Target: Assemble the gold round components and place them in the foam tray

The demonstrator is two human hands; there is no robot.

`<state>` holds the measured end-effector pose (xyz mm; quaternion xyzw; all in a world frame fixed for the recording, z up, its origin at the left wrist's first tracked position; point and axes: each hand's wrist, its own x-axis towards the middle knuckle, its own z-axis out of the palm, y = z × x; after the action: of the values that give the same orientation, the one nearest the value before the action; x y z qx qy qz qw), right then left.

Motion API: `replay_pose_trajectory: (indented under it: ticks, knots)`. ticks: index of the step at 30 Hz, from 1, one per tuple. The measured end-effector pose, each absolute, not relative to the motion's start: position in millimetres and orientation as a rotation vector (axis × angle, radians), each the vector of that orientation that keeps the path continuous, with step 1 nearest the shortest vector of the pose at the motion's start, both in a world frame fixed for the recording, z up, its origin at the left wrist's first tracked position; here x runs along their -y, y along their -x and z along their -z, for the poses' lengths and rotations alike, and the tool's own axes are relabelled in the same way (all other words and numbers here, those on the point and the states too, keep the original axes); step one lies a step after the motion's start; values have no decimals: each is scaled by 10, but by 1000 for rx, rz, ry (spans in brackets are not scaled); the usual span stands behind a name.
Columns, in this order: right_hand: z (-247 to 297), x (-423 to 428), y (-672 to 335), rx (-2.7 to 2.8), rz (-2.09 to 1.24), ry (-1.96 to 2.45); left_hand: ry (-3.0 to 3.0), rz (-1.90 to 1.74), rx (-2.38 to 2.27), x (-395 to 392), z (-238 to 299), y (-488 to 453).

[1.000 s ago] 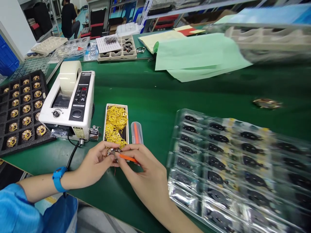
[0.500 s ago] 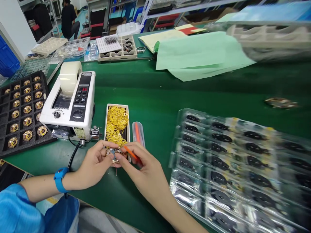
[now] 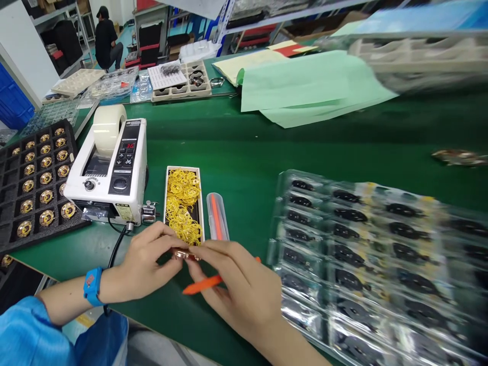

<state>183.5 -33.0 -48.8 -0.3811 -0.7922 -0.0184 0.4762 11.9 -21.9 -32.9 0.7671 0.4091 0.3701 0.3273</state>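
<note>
My left hand (image 3: 150, 262) pinches a small round copper-coloured metal part (image 3: 185, 254), seen nearly edge-on. My right hand (image 3: 244, 290) has its fingertips at the part's right side and keeps an orange pointed stick (image 3: 204, 285) across its fingers, tip to the left. Just beyond the hands lies a narrow white box (image 3: 165, 203) filled with thin yellow loops (image 3: 183, 195). To its right is a clear plastic tube (image 3: 223, 216) with an orange strip inside.
A white tape dispenser (image 3: 129, 152) stands at left, a small counter (image 3: 148, 212) beside it. Left of that, a black foam tray (image 3: 11, 213) holds round gold parts. Clear blister trays (image 3: 328, 239) with black discs lie at right; green sheets (image 3: 305, 86) lie behind. A person (image 3: 107, 40) crouches far back.
The round part has tipped from showing its face to nearly edge-on. My right hand has turned and shifted right, and the orange stick now points left, below the part.
</note>
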Motion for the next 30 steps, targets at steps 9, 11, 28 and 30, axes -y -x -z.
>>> replay_pose_trajectory:
  ticks: [9,11,28,30]
  knots:
    - [550,410,-1783,1959,446,891,-1116,-822,-1119,176,368,-171]
    - [570,353,-1754,1876,405,1039,-1009,-803,-1059,195,375,-181]
    - [613,296,-1796,1968,271,885,-1323,-919,-1127,364,399,-251]
    - [626,292,-1815,1986,308,856,-1359,-919,-1133,369,396,-257]
